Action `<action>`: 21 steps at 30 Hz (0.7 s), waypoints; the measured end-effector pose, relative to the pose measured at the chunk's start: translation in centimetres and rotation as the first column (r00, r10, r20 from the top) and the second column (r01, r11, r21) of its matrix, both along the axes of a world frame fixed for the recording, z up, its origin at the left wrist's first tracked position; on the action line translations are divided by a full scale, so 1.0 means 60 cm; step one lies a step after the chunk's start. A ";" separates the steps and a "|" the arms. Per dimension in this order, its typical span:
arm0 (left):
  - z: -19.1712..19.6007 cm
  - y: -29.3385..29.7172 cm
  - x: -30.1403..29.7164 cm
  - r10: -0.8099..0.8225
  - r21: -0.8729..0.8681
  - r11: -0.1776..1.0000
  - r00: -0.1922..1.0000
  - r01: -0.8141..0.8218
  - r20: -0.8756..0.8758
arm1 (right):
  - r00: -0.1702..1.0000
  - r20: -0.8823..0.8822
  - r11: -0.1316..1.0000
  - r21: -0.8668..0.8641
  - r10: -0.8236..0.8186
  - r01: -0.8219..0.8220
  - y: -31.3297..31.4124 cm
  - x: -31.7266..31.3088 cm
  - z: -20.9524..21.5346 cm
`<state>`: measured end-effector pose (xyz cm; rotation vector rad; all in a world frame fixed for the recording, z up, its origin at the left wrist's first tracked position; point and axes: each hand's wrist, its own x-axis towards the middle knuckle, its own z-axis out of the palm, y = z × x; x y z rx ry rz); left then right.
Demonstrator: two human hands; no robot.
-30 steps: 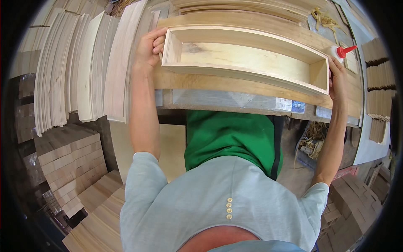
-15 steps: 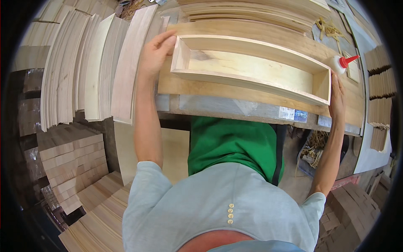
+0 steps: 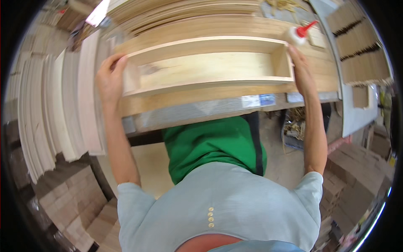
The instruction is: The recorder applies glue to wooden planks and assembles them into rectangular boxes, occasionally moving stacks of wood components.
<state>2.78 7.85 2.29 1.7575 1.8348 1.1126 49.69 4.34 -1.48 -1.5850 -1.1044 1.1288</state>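
A long, shallow, open-topped box (image 3: 210,65) of pale wood lies crosswise in front of me, with a dark grain mark near the left of its base. My left hand (image 3: 111,80) is at its left end, fingers bent and thumb at the upper corner. Against the outside of the opposite end rests my right hand (image 3: 303,71), thumb near the top corner, so the box sits between both hands. Under it is a flat wooden board (image 3: 189,91) on the workbench. Just beyond the right corner stands a white glue bottle (image 3: 297,37) with a red nozzle.
Stacked thin wooden boards (image 3: 189,14) lie behind the box, and upright boards (image 3: 69,105) stand along the left. Wood shavings (image 3: 285,5) sit at the far right. More wood pieces (image 3: 357,40) are piled beyond the bench, and blocks (image 3: 73,201) are stacked at lower left.
The whole view has turned, shifting the bench, box and bottle leftward and tilting them in the picture. Both hands stay at the box's ends.
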 end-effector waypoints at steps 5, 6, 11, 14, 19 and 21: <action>-0.011 -0.002 -0.006 0.027 -0.103 0.995 0.988 -0.012 0.150 | 0.992 -0.072 0.994 0.032 0.107 -0.105 -0.009 0.002 0.048; -0.013 0.003 -0.009 0.021 -0.106 0.994 0.987 -0.005 0.156 | 0.993 -0.066 0.995 0.029 0.100 -0.098 -0.009 -0.006 0.054; -0.015 -0.001 -0.031 0.021 -0.135 0.991 0.996 -0.010 0.081 | 0.992 0.128 0.999 -0.046 -0.008 0.014 0.012 -0.023 0.045; -0.015 0.002 -0.012 0.014 -0.082 0.997 0.986 -0.001 0.168 | 0.980 0.191 0.991 -0.107 -0.057 0.078 0.001 -0.028 0.077; 0.002 0.024 -0.021 0.076 -0.331 0.941 0.905 0.074 0.419 | 0.982 0.167 0.987 -0.152 0.085 -0.060 0.018 0.008 0.075; -0.003 0.020 -0.024 0.097 -0.301 0.952 0.888 0.049 0.449 | 0.981 0.169 0.984 -0.162 0.098 -0.071 0.026 -0.008 0.083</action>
